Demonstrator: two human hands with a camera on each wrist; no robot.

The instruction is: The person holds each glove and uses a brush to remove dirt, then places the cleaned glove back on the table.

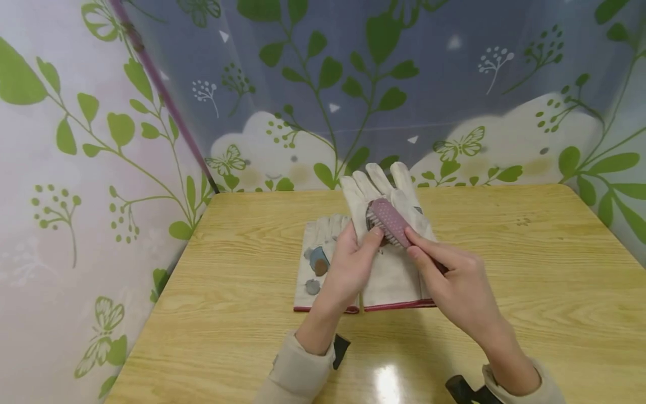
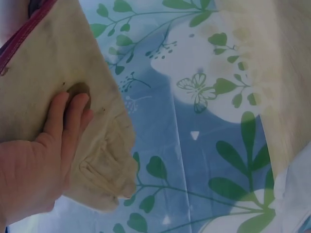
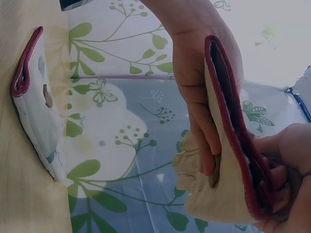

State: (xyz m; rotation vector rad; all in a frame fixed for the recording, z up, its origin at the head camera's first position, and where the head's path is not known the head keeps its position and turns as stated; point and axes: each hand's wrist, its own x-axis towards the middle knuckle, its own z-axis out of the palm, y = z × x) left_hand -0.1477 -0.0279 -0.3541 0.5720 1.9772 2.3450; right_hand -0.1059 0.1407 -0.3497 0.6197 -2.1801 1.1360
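A cream work glove [image 1: 393, 283] with a red-edged cuff is held up off the table, its fingers pointing away. My left hand [image 1: 348, 272] grips it, thumb on the near face and fingers [image 2: 73, 116] spread against a brown patch on the back. In my right hand [image 1: 461, 286] is a pink dotted bristle brush [image 1: 391, 221], pinched by its handle. Its bristles face the glove's palm, close to the left thumb; exact contact is hard to tell. The right wrist view shows the open cuff [image 3: 228, 97] beside my right hand [image 3: 286, 165]; the brush is hidden there.
A second cream glove [image 1: 303, 297] lies on the wooden table [image 1: 227, 280], left of the held one, with grey, blue and brown patches. A leaf-patterned curtain [image 1: 323, 112] stands behind the table's far edge. Dark straps [image 1: 341, 349] hang near the wrists.
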